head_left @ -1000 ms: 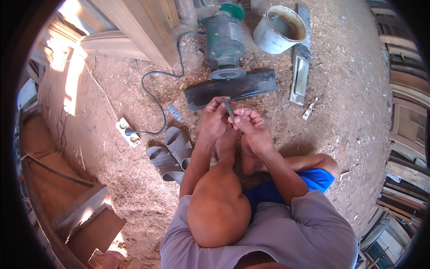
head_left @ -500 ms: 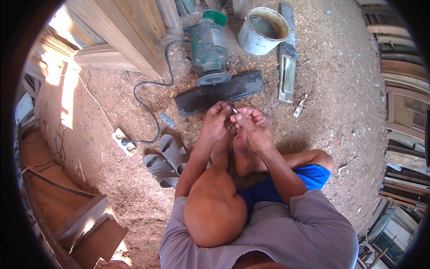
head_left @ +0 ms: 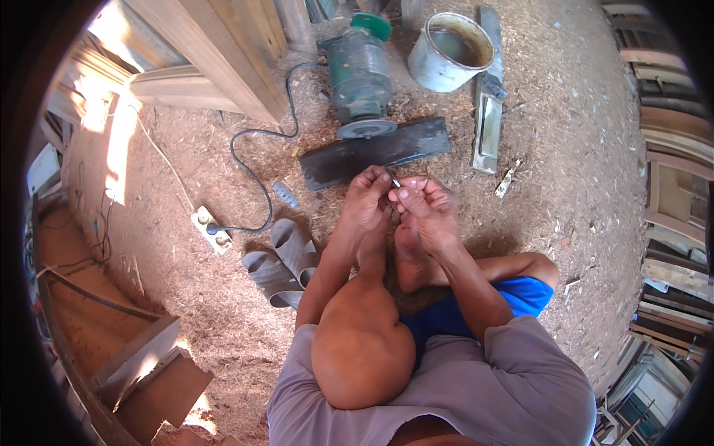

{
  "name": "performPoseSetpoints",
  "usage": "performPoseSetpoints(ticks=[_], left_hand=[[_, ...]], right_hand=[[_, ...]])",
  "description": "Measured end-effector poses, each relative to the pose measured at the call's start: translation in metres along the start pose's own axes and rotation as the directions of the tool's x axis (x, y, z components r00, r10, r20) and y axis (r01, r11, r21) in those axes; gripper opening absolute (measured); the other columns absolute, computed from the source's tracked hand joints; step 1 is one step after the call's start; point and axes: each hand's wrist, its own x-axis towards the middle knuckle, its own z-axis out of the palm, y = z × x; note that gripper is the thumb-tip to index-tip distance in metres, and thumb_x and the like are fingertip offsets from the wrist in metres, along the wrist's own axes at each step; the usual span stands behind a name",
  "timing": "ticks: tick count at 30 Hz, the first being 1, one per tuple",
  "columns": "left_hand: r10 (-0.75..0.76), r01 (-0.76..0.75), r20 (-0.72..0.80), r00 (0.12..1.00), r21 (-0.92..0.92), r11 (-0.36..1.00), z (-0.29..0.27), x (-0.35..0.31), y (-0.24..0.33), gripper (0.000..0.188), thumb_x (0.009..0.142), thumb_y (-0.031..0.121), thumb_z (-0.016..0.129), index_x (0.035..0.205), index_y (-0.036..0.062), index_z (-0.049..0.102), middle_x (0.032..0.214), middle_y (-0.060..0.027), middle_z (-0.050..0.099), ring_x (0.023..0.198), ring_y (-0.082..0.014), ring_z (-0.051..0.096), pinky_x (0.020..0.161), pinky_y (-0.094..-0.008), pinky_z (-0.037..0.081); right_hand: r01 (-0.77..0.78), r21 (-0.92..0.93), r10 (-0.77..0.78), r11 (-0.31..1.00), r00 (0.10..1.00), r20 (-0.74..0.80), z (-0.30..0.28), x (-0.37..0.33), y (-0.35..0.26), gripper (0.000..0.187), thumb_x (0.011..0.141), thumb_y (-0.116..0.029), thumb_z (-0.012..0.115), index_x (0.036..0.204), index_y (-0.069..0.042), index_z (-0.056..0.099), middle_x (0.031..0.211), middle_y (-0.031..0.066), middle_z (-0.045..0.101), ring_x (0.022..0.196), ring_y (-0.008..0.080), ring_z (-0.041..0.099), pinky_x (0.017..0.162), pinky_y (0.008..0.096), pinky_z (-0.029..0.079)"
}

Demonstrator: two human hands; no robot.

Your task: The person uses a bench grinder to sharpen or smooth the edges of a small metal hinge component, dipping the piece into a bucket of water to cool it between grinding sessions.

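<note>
grey metal, dull-toned with a bright strip, makes up the small slim piece (head_left: 396, 182) under handling; its exact form is mostly covered by fingers. it is held above the bare feet, just below the near edge of a long dark board (head_left: 375, 154) with a smooth, scuffed, partly shiny surface. left hand (head_left: 367, 199): thumb and fingertips pinch the upper end of the piece. right hand (head_left: 430, 209): thumb and curled fingers pinch the lower end. the hands are close together.

orientation: long axis slants steeply from upper left to lower right in view. which end is the working end cannot be told.

beyond the board stands a green, worn, cylindrical motor (head_left: 359, 78) with a flat grey disc (head_left: 367, 128) at its near end, the disc's rim over the board's far edge. right of it: a whitish round bucket (head_left: 435, 73) with a stained rim, touching or nearly touching a narrow grey plank (head_left: 489, 56) bearing a pale rectangular block (head_left: 487, 126).

edges and room: the board's edge bounds the hands ahead; grey rubbery sandals (head_left: 275, 271) lie beside the left forearm. to the right, rough ground (head_left: 573, 171) strewn with shavings runs to stacked wooden frames (head_left: 673, 186).
</note>
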Motion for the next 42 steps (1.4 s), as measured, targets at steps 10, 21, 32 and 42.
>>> performPoseSetpoints(ticks=[10, 21, 32, 42], left_hand=[[0.128, -0.013, -0.265, 0.956, 0.397, 0.918, -0.039, 0.001, 0.016, 0.009, 0.090, 0.013, 0.062, 0.095, 0.0090, 0.056, 0.083, -0.0050, 0.065, 0.067, -0.0093, 0.060, 0.062, -0.0235, 0.051], [0.418, 0.094, -0.232, 0.878, 0.941, 0.325, -0.108, 0.042, 0.044, 0.016, 0.083, 0.014, 0.067, 0.086, 0.0005, 0.060, 0.070, -0.0049, 0.061, 0.061, -0.0107, 0.056, 0.056, -0.0249, 0.046], [0.464, 0.116, -0.230, 0.855, 0.959, 0.260, -0.127, 0.063, 0.053, 0.029, 0.077, 0.022, 0.071, 0.092, -0.0020, 0.067, 0.078, -0.0143, 0.069, 0.071, -0.0204, 0.067, 0.067, -0.0303, 0.052], [0.410, 0.104, -0.286, 0.866, 0.905, 0.412, -0.116, 0.065, 0.057, 0.020, 0.083, 0.012, 0.070, 0.093, -0.0029, 0.061, 0.077, -0.0055, 0.064, 0.064, -0.0091, 0.062, 0.052, -0.0210, 0.048]], right_hand=[[0.060, -0.398, -0.112, 0.915, 0.988, -0.107, -0.028, 0.054, 0.035, 0.004, 0.088, -0.004, 0.060, 0.089, 0.000, 0.060, 0.081, -0.0016, 0.058, 0.073, 0.0042, 0.049, 0.067, 0.0196, 0.043], [-0.193, -0.282, 0.157, 0.940, 0.977, -0.145, -0.024, 0.118, 0.096, 0.005, 0.083, -0.005, 0.065, 0.085, -0.003, 0.061, 0.070, -0.0002, 0.059, 0.054, 0.0051, 0.047, 0.048, 0.0205, 0.036], [-0.107, -0.443, 0.046, 0.890, 0.988, -0.147, -0.017, 0.144, 0.108, 0.011, 0.083, -0.008, 0.067, 0.083, 0.002, 0.064, 0.069, 0.0035, 0.064, 0.055, 0.0069, 0.054, 0.050, 0.0218, 0.042], [-0.148, -0.416, 0.054, 0.897, 0.972, -0.230, -0.011, 0.150, 0.113, 0.012, 0.083, -0.008, 0.068, 0.087, 0.002, 0.064, 0.070, 0.0038, 0.065, 0.056, 0.0092, 0.061, 0.045, 0.0218, 0.044]])
